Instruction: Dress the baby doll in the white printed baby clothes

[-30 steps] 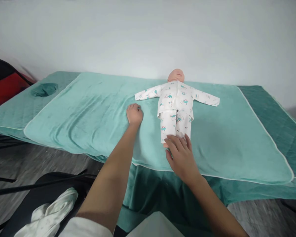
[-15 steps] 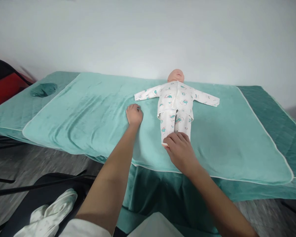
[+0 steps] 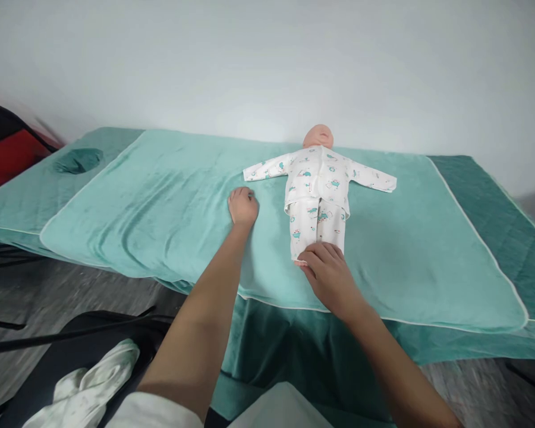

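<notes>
A baby doll (image 3: 319, 136) lies on its back on the mint-green cover, its head toward the wall and its arms stretched out to both sides. It is dressed in a white printed top (image 3: 317, 172) and matching trousers (image 3: 304, 229). At the trouser cuffs, my right hand (image 3: 329, 270) has its fingers bent and closed on the hem, hiding part of the lower legs. A bit of the doll's foot (image 3: 299, 263) peeks out under the cuff. My left hand (image 3: 243, 206) rests on the cover beside the doll, below its sleeve, loosely curled with nothing visible in it.
The mint-green cover (image 3: 182, 178) lies over a darker green padded bed (image 3: 485, 196) along the wall, with a face hole (image 3: 78, 161) at the left end. A black chair (image 3: 78, 333) holding a crumpled white cloth (image 3: 98, 380) stands at lower left. Red fabric (image 3: 9, 154) shows far left.
My right hand has shifted very slightly down and to the right at the trouser cuffs. My left hand and the doll look the same.
</notes>
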Demonstrator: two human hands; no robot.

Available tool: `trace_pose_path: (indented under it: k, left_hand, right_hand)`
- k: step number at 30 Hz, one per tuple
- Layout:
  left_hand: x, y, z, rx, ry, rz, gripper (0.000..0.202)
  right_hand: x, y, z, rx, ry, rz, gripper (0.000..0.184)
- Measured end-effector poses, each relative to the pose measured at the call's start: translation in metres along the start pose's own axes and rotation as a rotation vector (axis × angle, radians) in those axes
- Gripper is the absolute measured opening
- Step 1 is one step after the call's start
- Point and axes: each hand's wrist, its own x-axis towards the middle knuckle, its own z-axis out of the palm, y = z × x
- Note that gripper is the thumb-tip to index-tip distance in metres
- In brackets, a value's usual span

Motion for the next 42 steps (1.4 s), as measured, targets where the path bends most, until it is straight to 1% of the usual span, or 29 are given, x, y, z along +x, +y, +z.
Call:
trace_pose_path:
  k: [2,4,6,8,10,12,14,16,18,20,22,23,24,26,29,32,35,38,42]
  left_hand:
    - [0.000,0.000,0.000,0.003,0.002,0.004,0.024]
    - [-0.001,0.000,0.000,0.006,0.004,0.007,0.024]
    - [-0.001,0.000,0.000,0.007,0.000,0.005,0.024]
    - [-0.001,0.001,-0.001,0.003,-0.005,0.000,0.025]
    - [-0.001,0.002,-0.002,-0.005,-0.010,-0.003,0.025]
    - [-0.004,0.003,-0.006,-0.027,-0.009,0.007,0.027]
    - [-0.015,0.004,-0.013,-0.070,0.004,0.025,0.032]
    - [-0.039,0.007,-0.023,-0.140,0.012,0.047,0.034]
    - [-0.076,0.011,-0.035,-0.231,-0.026,0.077,0.029]
    - [-0.118,0.018,-0.047,-0.321,-0.101,0.134,0.023]
    - [-0.157,0.026,-0.057,-0.317,-0.164,0.174,0.016]
    - [-0.173,0.031,-0.061,-0.303,-0.194,0.210,0.016]
    - [-0.185,0.035,-0.063,-0.297,-0.220,0.244,0.018]
    - [-0.198,0.042,-0.065,-0.303,-0.234,0.270,0.022]
    - [-0.201,0.048,-0.063,-0.321,-0.202,0.251,0.018]
    - [-0.199,0.052,-0.059,-0.321,-0.181,0.243,0.012]
    - [-0.200,0.056,-0.055,-0.320,-0.161,0.234,0.010]
    - [-0.201,0.058,-0.053,-0.333,-0.126,0.203,0.008]
    - [-0.203,0.056,-0.055,-0.378,-0.089,0.147,0.007]
  right_hand:
    - [-0.005,0.000,-0.002,-0.014,0.019,-0.002,0.013]
    - [-0.015,-0.002,-0.004,-0.003,0.038,0.000,0.020]
    - [-0.028,-0.007,-0.004,0.051,0.103,0.030,0.025]
    - [-0.044,-0.014,0.002,0.137,0.210,0.100,0.025]
    - [-0.059,-0.021,0.014,0.212,0.290,0.185,0.022]
    - [-0.070,-0.026,0.028,0.267,0.294,0.298,0.020]
    - [-0.072,-0.027,0.041,0.324,0.264,0.438,0.023]
    - [-0.067,-0.025,0.048,0.376,0.238,0.585,0.030]
    - [-0.057,-0.022,0.050,0.406,0.202,0.703,0.038]
    - [-0.048,-0.019,0.049,0.421,0.154,0.783,0.042]
    - [-0.042,-0.018,0.048,0.428,0.121,0.832,0.045]
    - [-0.041,-0.018,0.048,0.427,0.120,0.851,0.045]
    - [-0.040,-0.018,0.048,0.428,0.126,0.868,0.046]
    - [-0.039,-0.020,0.049,0.438,0.143,0.891,0.048]
    - [-0.034,-0.025,0.050,0.467,0.156,0.903,0.047]
    - [-0.026,-0.028,0.050,0.459,0.151,0.913,0.037]
    - [-0.020,-0.028,0.050,0.424,0.144,0.930,0.029]
    - [-0.019,-0.027,0.052,0.398,0.149,0.920,0.028]
    - [-0.026,-0.028,0.056,0.420,0.198,0.889,0.023]
